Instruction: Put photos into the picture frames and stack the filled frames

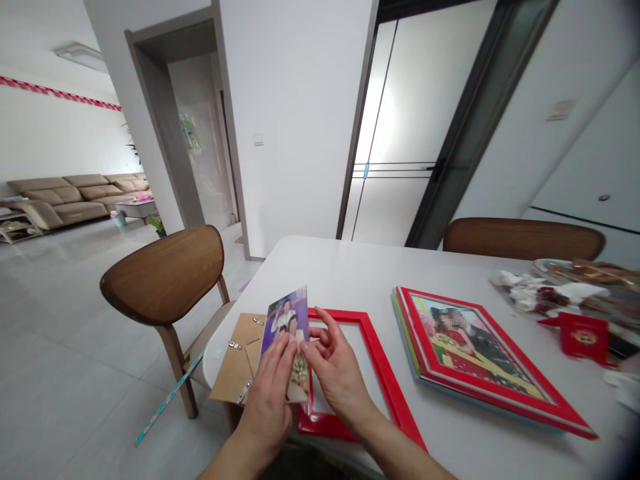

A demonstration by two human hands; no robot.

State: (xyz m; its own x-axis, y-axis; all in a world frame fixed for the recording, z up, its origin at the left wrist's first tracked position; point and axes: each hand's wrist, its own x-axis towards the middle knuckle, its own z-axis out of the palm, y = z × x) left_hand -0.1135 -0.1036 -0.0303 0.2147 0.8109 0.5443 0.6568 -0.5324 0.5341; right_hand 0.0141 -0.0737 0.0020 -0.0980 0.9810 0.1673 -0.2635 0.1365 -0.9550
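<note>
Both hands (295, 377) closed on photo (291, 315) above counter (350, 257); likely light, thin, crease-prone, so best gripped by its edges.

A white-topped table (350, 263) with rounded corners stands before plain white walls (295, 87), a brown wood-backed chair (167, 273) at its left and another chairback (523, 238) along its far edge. A light-filled white door (415, 100) in a dark frame rises at upper center-right. At far left, a tan sofa (65, 197) lines the wall above glossy gray floor tiles (65, 320), beneath a ceiling light (83, 56).
</note>
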